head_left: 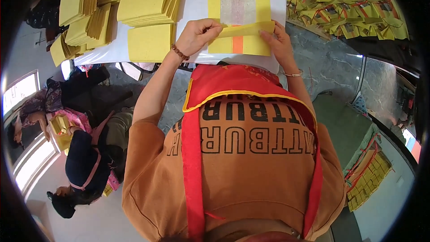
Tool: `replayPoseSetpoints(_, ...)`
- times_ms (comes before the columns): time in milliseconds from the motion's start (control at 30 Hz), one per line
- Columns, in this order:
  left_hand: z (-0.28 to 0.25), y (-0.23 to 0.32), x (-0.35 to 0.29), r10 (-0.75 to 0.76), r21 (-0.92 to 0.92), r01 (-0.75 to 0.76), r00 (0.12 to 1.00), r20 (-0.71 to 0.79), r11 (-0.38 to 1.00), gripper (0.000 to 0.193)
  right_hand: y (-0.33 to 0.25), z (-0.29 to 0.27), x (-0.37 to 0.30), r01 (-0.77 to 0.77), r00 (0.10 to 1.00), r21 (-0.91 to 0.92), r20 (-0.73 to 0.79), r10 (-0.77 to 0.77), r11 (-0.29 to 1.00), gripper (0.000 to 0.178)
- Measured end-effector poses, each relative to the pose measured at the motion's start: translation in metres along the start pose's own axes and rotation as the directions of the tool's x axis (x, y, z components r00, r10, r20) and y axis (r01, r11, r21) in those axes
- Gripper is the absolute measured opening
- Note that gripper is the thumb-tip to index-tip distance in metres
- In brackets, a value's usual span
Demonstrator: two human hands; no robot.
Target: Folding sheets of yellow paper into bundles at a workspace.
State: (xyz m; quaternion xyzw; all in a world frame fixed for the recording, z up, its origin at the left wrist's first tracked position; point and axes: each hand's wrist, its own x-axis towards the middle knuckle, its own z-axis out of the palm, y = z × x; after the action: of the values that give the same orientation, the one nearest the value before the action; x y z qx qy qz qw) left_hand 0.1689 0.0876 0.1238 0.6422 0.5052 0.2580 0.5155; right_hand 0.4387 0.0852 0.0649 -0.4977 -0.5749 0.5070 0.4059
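Observation:
A yellow paper sheet lies on the white-covered table in front of me, with a silvery square in its middle and an orange stripe running lengthwise. Across its nearer part, a turned-over strip of yellow paper stretches between my hands. My left hand pinches the strip's left end between thumb and fingers. At the right end, my right hand has its thumb on the near side and its fingers behind. Whether the strip belongs to the top sheet or another one beneath, I cannot tell.
Stacks of folded yellow paper fill the table's left side. Red-tied yellow paper bundles are heaped at the far right. More bundles stand lower right, beside a green surface. Another person works at the left with yellow paper.

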Motion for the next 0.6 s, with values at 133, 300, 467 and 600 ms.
replayPoseSetpoints(133, -0.002, 0.006, -0.001, 0.049, 0.056, -0.049, 0.999, 0.001, 0.997, 0.020, 0.002, 0.000, 0.000, -0.015, 1.000, 0.040, -0.005, 0.016, 0.999, 0.032)
replayPoseSetpoints(300, -0.004, 0.006, -0.001, 0.034, 0.082, -0.039, 0.997, 0.064, 0.996, 0.020, -0.003, 0.000, -0.001, -0.003, 1.000, 0.014, 0.002, 0.003, 1.000, 0.032)
replayPoseSetpoints(467, -0.012, 0.003, -0.002, 0.133, -0.125, -0.128, 0.991, 0.033, 0.984, 0.029, 0.008, -0.002, 0.001, -0.016, 1.000, 0.034, -0.007, 0.017, 0.999, 0.032)
replayPoseSetpoints(600, -0.013, -0.006, -0.002, 0.383, 0.475, -0.373, 0.920, 0.081, 0.797, 0.049, 0.011, -0.003, 0.003, -0.137, 0.991, 0.202, 0.024, 0.135, 0.970, 0.032)
